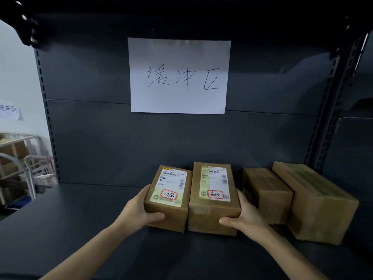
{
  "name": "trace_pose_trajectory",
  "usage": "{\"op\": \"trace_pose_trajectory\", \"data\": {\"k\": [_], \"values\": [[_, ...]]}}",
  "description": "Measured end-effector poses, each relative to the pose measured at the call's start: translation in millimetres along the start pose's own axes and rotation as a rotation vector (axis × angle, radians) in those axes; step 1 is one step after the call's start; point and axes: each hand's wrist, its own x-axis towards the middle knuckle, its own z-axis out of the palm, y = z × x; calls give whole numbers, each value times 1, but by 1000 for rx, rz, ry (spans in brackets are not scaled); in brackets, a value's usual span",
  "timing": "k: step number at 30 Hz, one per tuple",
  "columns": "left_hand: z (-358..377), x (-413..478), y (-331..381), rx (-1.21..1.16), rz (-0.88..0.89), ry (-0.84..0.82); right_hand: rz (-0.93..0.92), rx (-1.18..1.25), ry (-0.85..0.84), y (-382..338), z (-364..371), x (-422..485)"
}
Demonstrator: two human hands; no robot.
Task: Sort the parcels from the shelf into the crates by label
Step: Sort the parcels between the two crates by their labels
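Both forearms are being extended toward twelve o'clock; the left hand (139,209) and right hand (245,217) are being curled inward (thumbs lying in front, fingers hidden).

Four parcels (168,199), two hands (137,209), one paper sign (178,75)

Handwritten paper sign (178,75) taped up; metal cart (22,164) at far left w/ boxes

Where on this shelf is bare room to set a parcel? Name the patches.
Bare shelf runs from the left upright to the left hand, plus the front strip under both forearms. Crowded: four cardboard boxes fill the middle to the right upright.
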Motion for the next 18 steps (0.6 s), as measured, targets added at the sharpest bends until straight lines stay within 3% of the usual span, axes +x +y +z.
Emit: {"op": "trace_pose_trajectory", "data": {"k": [11,18], "values": [[-9,-49,-6,9,191,207,-192,-72,105,-22,16,-32],[-24,-83,4,45,189,348,-336,-5,113,-30,30,-35]]}}
